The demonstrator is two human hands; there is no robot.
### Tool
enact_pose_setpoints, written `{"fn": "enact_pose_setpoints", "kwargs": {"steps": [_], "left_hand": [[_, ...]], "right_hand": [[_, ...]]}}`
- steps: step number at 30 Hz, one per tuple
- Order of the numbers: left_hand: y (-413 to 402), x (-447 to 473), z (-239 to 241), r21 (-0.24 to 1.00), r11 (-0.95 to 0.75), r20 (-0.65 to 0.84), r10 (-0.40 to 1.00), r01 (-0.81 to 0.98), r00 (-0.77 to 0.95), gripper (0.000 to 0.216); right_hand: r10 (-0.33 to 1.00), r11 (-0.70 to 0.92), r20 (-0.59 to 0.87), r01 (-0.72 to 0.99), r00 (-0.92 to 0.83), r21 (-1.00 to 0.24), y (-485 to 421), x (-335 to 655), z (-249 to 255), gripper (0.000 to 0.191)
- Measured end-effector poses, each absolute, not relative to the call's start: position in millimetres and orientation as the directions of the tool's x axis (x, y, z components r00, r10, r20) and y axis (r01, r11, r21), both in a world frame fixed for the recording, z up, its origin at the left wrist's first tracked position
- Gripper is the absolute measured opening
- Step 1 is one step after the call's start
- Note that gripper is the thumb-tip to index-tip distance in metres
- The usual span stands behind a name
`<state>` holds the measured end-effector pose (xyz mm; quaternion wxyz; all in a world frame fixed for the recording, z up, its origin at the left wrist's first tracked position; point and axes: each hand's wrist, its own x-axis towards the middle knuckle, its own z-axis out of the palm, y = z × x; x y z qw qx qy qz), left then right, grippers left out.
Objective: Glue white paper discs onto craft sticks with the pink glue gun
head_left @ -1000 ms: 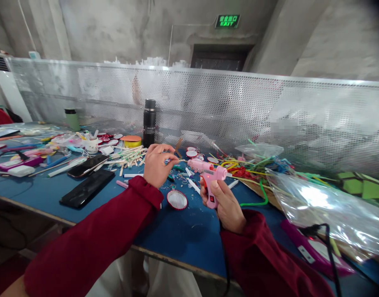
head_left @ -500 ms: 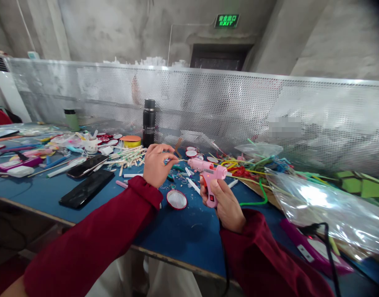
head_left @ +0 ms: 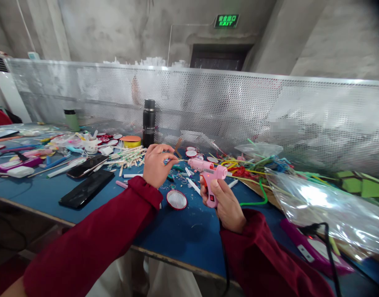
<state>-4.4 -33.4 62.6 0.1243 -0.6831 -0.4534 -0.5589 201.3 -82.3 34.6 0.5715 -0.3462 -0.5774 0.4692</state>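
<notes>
My right hand (head_left: 228, 202) is wrapped round the handle of a pink hot glue gun (head_left: 209, 177), its nozzle pointing left. Raised above the table, my left hand (head_left: 158, 165) has thumb and forefinger pinched together close to the nozzle tip. Between them runs something thin and pale, too small to name. Below both hands lies a round white lid with a red rim (head_left: 176, 199). White marker pens (head_left: 194, 186) and bits of thread are scattered behind it.
Two black phones (head_left: 87, 189), a heap of craft sticks (head_left: 130, 156) and a black bottle (head_left: 149, 123) stand or lie to the left. On the right are pipe cleaners (head_left: 264, 192), a clear plastic bag (head_left: 319, 206) and a purple power strip (head_left: 313, 247). A perforated metal screen (head_left: 208, 103) closes the back.
</notes>
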Motion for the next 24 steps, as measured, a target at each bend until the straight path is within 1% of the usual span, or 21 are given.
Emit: {"fn": "enact_pose_setpoints", "kwargs": {"steps": [8, 16, 24], "left_hand": [[-33.3, -5.0, 62.3, 0.330, -0.573, 0.885, 0.465, 0.750, -0.033, 0.008], [-33.3, -4.7, 62.6, 0.324, -0.566, 0.884, 0.467, 0.758, -0.028, 0.009], [-31.8, -4.8, 61.5, 0.312, -0.566, 0.887, 0.462, 0.763, -0.019, 0.008]], "right_hand": [[0.929, 0.342, 0.356, -0.139, -0.097, -0.929, -79.7, 201.7, 32.2, 0.045], [0.938, 0.310, 0.328, -0.156, -0.109, -0.938, -83.7, 199.9, 36.4, 0.046], [0.934, 0.321, 0.343, -0.182, -0.106, -0.930, -82.8, 198.8, 34.8, 0.044]]}}
